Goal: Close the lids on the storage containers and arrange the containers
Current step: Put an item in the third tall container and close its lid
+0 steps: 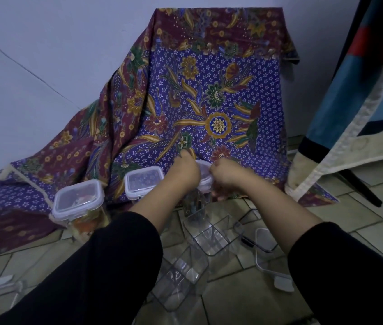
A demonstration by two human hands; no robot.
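Both arms reach forward (black sleeves pushed up), left hand [184,171] and right hand [227,178] curled close together.

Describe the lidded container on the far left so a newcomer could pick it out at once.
Start at the big purple and maroon floral cloth draped against the wall, then follow its lower left edge to the tiled floor. There stands a tall clear container with a white-rimmed lid. Unlike the lidded container to its right, it shows orange and pale contents, and neither hand touches it.
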